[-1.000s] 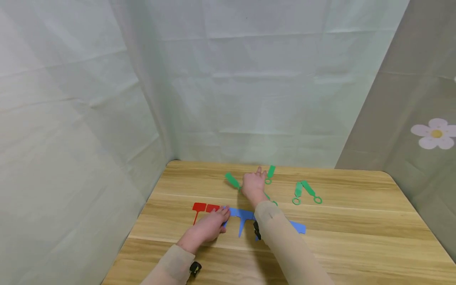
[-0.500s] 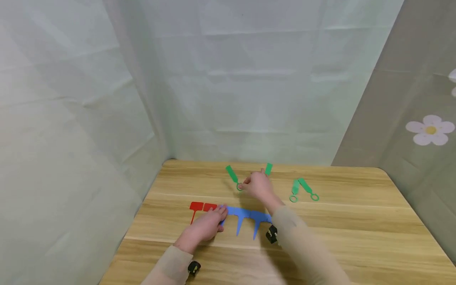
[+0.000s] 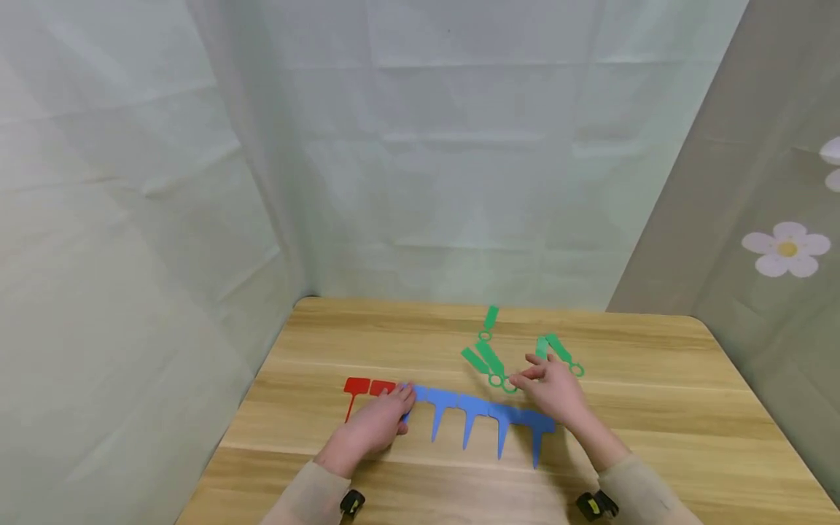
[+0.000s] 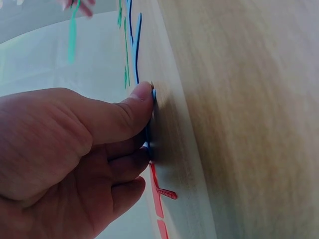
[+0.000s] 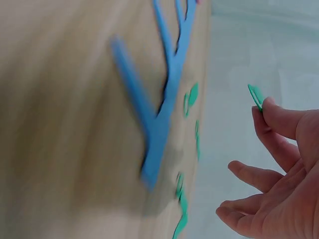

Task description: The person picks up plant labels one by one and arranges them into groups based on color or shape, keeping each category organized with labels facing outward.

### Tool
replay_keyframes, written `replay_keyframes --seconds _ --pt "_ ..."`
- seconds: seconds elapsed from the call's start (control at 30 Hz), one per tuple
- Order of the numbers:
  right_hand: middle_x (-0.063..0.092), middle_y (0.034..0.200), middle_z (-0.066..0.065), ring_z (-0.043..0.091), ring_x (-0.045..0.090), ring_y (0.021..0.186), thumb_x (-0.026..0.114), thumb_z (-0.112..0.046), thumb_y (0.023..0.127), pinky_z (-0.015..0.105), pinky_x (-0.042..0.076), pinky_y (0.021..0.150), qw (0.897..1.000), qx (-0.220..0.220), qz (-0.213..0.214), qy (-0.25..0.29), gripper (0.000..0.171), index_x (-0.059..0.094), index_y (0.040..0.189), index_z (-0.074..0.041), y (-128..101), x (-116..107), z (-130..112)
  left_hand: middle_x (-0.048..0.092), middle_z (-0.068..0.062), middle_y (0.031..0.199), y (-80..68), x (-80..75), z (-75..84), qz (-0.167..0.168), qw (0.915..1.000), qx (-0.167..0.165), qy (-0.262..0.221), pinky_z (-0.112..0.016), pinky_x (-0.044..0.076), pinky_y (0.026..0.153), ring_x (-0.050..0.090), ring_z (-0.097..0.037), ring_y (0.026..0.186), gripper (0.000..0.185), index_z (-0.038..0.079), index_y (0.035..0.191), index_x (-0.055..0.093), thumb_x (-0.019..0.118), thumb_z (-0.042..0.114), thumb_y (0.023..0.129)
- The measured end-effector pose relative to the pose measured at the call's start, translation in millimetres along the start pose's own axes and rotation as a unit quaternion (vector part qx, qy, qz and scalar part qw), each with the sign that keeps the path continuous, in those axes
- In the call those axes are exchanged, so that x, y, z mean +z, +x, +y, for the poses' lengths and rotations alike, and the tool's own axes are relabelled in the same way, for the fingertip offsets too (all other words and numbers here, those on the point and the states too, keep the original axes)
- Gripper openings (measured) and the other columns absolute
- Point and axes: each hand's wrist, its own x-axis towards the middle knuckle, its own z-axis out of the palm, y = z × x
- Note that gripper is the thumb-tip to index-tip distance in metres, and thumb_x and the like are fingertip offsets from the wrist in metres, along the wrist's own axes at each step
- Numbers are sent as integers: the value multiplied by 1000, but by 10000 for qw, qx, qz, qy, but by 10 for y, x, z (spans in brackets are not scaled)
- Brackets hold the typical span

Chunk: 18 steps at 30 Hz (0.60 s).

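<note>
Two hands at the plant-label rows, tabletop point(image 3: 656, 437).
Left hand point(image 3: 370, 429) lies palm-down, thumb and fingers pressing blue T-labels point(image 3: 488, 419) beside red labels point(image 3: 367, 389). Right hand point(image 3: 554, 390) hovers, grip pinching a green loop tag point(image 3: 488, 359).

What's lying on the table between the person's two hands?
A row of blue tags, spikes pointing toward the person, spans from the left hand to the right hand, as the head view shows.

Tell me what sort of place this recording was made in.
Probably a makeshift recording booth, not a lived-in room: a wooden table is closed in by creased pale fabric backdrops, one showing a flower print, with only coloured plastic plant tags laid out.
</note>
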Motion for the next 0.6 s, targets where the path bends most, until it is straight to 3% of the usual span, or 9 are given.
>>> replay_keyframes --seconds 0.33,0.6 --pt "44 158 35 70 12 150 75 -33 102 86 18 114 9970 748 2 -183 30 85 101 -4 -629 -458 561 42 -21 166 -11 27 11 22 10000 50 0 -53 32 126 36 -37 156 61 -5 155 52 73 12 101" --pt "39 158 39 75 10 146 70 -39 105 89 17 110 9903 1217 -70 -662 35 78 87 -10 -893 -637 767 42 -23 166 -7 10 -3 59 9999 70 59 -54 32 125 36 -38 156 61 -7 155 51 73 13 101"
